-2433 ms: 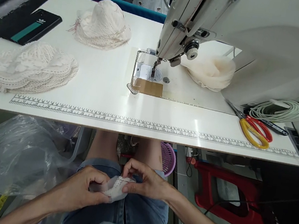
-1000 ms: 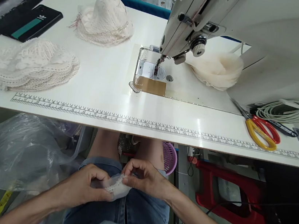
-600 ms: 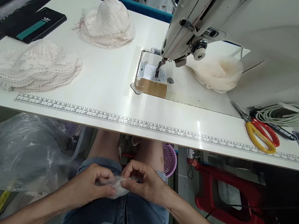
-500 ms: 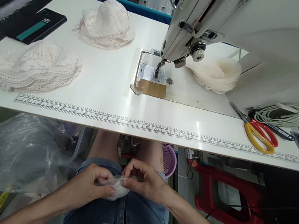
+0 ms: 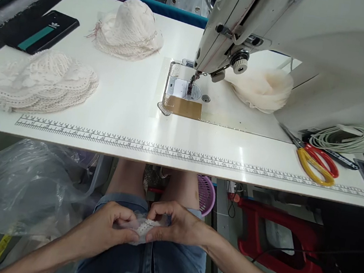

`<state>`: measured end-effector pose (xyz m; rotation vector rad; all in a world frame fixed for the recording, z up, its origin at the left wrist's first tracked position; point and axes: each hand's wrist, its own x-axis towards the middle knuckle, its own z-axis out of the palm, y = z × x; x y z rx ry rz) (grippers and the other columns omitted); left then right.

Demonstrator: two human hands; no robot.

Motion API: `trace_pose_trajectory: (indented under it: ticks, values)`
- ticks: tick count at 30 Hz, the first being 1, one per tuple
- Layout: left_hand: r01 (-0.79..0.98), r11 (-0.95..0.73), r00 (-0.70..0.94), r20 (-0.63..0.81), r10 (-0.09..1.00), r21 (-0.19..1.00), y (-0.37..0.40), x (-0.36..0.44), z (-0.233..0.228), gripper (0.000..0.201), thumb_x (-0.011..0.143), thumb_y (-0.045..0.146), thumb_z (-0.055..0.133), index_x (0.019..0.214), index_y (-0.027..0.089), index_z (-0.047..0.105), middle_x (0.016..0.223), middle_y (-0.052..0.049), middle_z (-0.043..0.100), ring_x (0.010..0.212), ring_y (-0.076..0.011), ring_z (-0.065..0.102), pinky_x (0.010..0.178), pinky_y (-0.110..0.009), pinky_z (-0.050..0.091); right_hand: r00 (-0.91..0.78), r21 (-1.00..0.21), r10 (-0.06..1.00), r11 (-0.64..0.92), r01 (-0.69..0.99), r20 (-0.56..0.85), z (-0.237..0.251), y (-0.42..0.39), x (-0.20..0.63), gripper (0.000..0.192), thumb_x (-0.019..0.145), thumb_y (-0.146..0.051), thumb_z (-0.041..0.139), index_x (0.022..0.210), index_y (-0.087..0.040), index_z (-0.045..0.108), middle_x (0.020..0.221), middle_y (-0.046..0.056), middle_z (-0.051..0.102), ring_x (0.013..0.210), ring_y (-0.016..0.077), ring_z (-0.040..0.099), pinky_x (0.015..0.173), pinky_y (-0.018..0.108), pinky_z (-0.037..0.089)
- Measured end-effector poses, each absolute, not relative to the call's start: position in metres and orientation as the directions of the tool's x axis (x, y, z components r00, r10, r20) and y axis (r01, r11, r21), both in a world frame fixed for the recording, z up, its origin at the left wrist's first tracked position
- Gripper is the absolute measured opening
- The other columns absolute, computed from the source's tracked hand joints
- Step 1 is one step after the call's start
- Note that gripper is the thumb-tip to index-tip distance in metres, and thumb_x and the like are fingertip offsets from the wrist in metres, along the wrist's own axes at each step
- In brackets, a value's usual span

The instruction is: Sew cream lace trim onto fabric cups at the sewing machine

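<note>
Over my lap, a small piece of white lace fabric (image 5: 145, 227) with a sheer part is stretched between both hands. My left hand (image 5: 115, 225) pinches its left side between thumb and fingers. On the other side my right hand (image 5: 170, 224) grips it, thumb in front and fingers curled behind. Much of the piece is hidden by the fingers. On the table above lie a stack of white lace pieces (image 5: 41, 82) at the left and a second lace stack (image 5: 130, 31) farther back. A cream sheer fabric piece (image 5: 265, 91) rests under the sewing machine arm.
The sewing machine (image 5: 242, 37) stands on the white table (image 5: 121, 115), which has a printed ruler (image 5: 166, 151) near its edge. Scissors (image 5: 312, 162) and coiled cord (image 5: 352, 140) lie right, a phone (image 5: 48, 31) left. Below are a plastic bag (image 5: 34, 188), purple basket (image 5: 206, 195) and red stool (image 5: 279, 212).
The fingers of my right hand have shifted on the lace fabric, and more of its lace face now shows between the hands. The stacks on the table stay put.
</note>
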<state>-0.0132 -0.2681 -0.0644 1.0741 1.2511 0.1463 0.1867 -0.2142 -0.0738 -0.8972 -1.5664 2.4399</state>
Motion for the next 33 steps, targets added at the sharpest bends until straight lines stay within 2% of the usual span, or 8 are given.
trace_pose_trajectory:
  ticks: [6,12,14,20,26,30,33]
  values:
    - [0.404,0.582,0.389,-0.709,0.588,0.705,-0.267,-0.013,-0.062,0.018,0.07,0.028,0.061,0.061,0.012,0.062,0.054,0.004,0.043,0.056,-0.0101,0.037,0.052,-0.02,0.025,-0.821,-0.854,0.411,-0.492,0.166,-0.397,-0.076,-0.213,0.188,0.031,0.065,-0.038,0.076,0.068,-0.011,0.062,0.069,-0.001,0.053,0.063,0.0088,0.046,0.057,0.02,0.036]
    - [0.437,0.532,0.392,-0.686,0.613,0.725,-0.264,-0.011,-0.06,0.024,0.071,0.027,0.06,0.052,0.015,0.052,0.052,0.006,0.032,0.052,-0.0083,0.028,0.049,-0.021,0.019,-0.829,-0.81,0.376,-0.568,0.146,-0.413,-0.081,-0.213,0.189,0.031,0.064,-0.035,0.077,0.076,-0.012,0.062,0.068,-0.003,0.053,0.061,0.0076,0.045,0.057,0.02,0.036]
    - [0.442,0.523,0.395,-0.682,0.616,0.729,-0.262,-0.011,-0.06,0.024,0.072,0.026,0.06,0.052,0.015,0.053,0.053,0.006,0.032,0.052,-0.0083,0.029,0.049,-0.021,0.02,-0.821,-0.787,0.367,-0.598,0.153,-0.438,-0.082,-0.213,0.189,0.032,0.063,-0.037,0.077,0.075,-0.012,0.061,0.066,-0.003,0.053,0.059,0.0072,0.045,0.056,0.02,0.035]
    - [0.407,0.541,0.421,-0.677,0.604,0.736,-0.262,-0.014,-0.056,0.014,0.072,0.025,0.06,0.069,0.013,0.067,0.06,0.003,0.052,0.06,-0.0115,0.044,0.056,-0.019,0.031,-0.794,-0.738,0.377,-0.662,0.129,-0.477,-0.088,-0.216,0.188,0.037,0.06,-0.041,0.078,0.071,-0.011,0.06,0.065,-0.002,0.055,0.06,0.0076,0.045,0.057,0.02,0.034]
    - [0.424,0.551,0.409,-0.694,0.592,0.719,-0.263,-0.016,-0.057,0.013,0.07,0.024,0.06,0.064,0.013,0.064,0.057,0.004,0.045,0.058,-0.0105,0.04,0.053,-0.019,0.028,-0.83,-0.81,0.37,-0.566,0.156,-0.418,-0.089,-0.215,0.191,0.039,0.06,-0.041,0.079,0.077,-0.012,0.061,0.068,-0.003,0.053,0.061,0.0072,0.043,0.056,0.019,0.033]
    - [0.409,0.565,0.438,-0.697,0.568,0.717,-0.261,-0.017,-0.056,0.014,0.07,0.025,0.06,0.07,0.013,0.066,0.058,0.004,0.047,0.059,-0.0104,0.041,0.054,-0.019,0.028,-0.825,-0.853,0.4,-0.491,0.176,-0.4,-0.089,-0.214,0.192,0.036,0.064,-0.043,0.076,0.074,-0.012,0.062,0.067,-0.004,0.051,0.06,0.0071,0.042,0.055,0.019,0.032]
    - [0.395,0.571,0.461,-0.693,0.554,0.719,-0.259,-0.019,-0.054,0.014,0.07,0.026,0.062,0.071,0.013,0.067,0.055,0.005,0.048,0.056,-0.0098,0.04,0.052,-0.018,0.027,-0.825,-0.842,0.4,-0.516,0.156,-0.398,-0.092,-0.213,0.193,0.035,0.063,-0.042,0.076,0.074,-0.012,0.063,0.068,-0.003,0.053,0.061,0.0075,0.043,0.056,0.02,0.033]
